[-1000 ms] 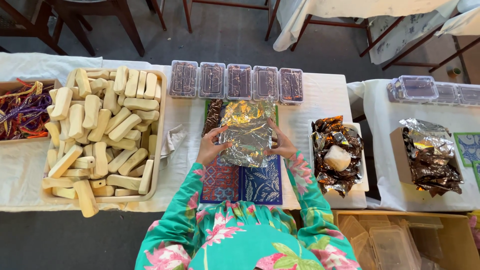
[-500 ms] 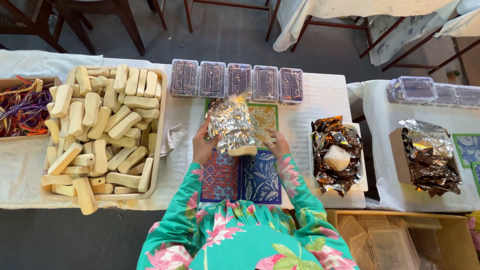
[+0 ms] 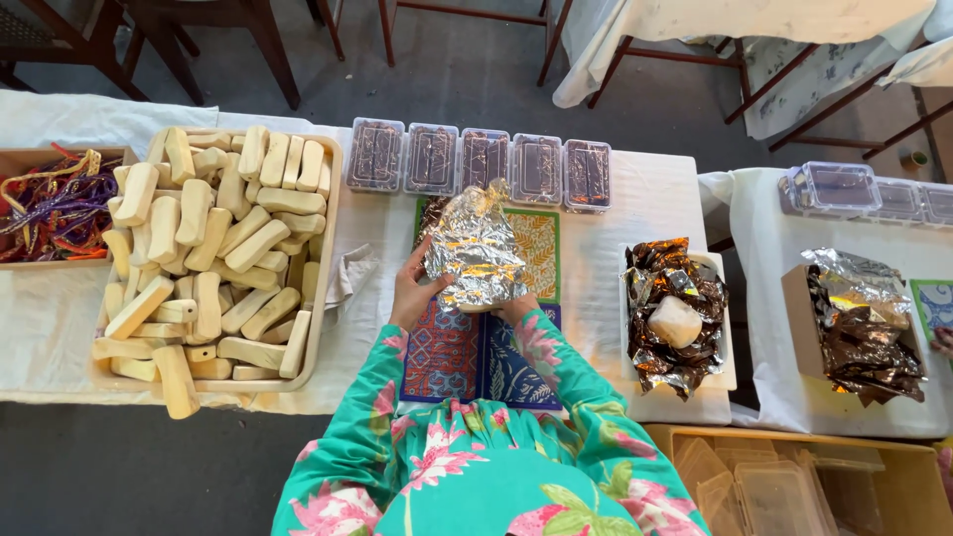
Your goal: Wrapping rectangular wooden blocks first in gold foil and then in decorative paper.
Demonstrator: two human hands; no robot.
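Gripping foil-wrapped block [image 3: 475, 253] — left hand [image 3: 415, 293] fingers clamped alongside, right hand [image 3: 516, 306] beneath

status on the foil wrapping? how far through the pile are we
Done: five lidded clear boxes of wrapped pieces line the table's far edge. In hand: the left hand and right hand hold a pale bar half covered in a silver foil sheet. Left: the tray of bare pale bars is heaped full, and one unwrapped bar lies on the foil stack.
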